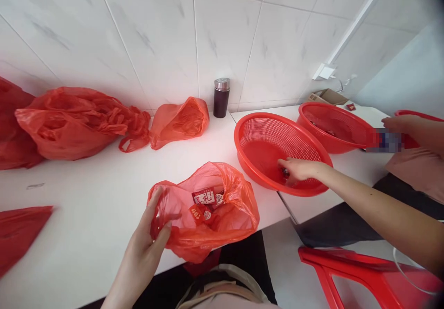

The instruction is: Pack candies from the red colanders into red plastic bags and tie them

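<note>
My left hand [147, 237] grips the left rim of a red plastic bag [239, 193], its thumb in front and its fingers against the film. The bag stands wide open on the white table, with several small red printed packets [204, 198] inside. Off to the right, my right hand [299, 169] reaches down into a red perforated plastic basket [256, 133]. Its fingers are curled at a small dark shiny piece [285, 172] near the basket's bottom; the hand partly hides that piece.
Filled red bags [69, 124] and a crumpled red bag [180, 121] lie along the wall, near a dark tumbler [221, 98]. A second red basket [333, 124] and a cardboard box [328, 97] stand farther right. A co-worker's hand [409, 126] is beyond them. A red stool [347, 267] stands below.
</note>
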{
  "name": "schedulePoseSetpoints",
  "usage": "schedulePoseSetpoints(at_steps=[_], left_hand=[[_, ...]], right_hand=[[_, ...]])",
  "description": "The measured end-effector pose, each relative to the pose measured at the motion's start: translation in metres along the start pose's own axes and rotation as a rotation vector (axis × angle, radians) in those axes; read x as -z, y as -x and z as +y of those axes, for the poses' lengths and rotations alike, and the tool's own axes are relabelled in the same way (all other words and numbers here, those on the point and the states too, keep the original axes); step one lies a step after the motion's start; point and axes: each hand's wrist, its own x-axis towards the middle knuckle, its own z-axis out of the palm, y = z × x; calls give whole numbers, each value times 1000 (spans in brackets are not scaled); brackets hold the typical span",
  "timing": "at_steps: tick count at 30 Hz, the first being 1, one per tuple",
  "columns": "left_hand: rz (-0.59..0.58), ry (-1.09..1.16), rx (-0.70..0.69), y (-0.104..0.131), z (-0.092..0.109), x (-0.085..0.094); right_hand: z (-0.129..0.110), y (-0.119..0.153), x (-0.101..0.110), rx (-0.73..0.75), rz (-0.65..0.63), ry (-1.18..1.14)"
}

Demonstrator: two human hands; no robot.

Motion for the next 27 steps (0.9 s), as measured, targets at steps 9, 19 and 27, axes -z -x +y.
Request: schedulePoseSetpoints(at_steps=[9, 19, 27], left_hand=[[27, -13, -2, -1, -9, 5], [37, 11, -61, 1, 1, 4], [149, 29, -47, 14, -12, 18]], right_hand=[[-16, -9, 24, 47, -114, -266], [-163, 72, 64, 823, 102, -698], [-112, 81, 34, 351, 303, -59]])
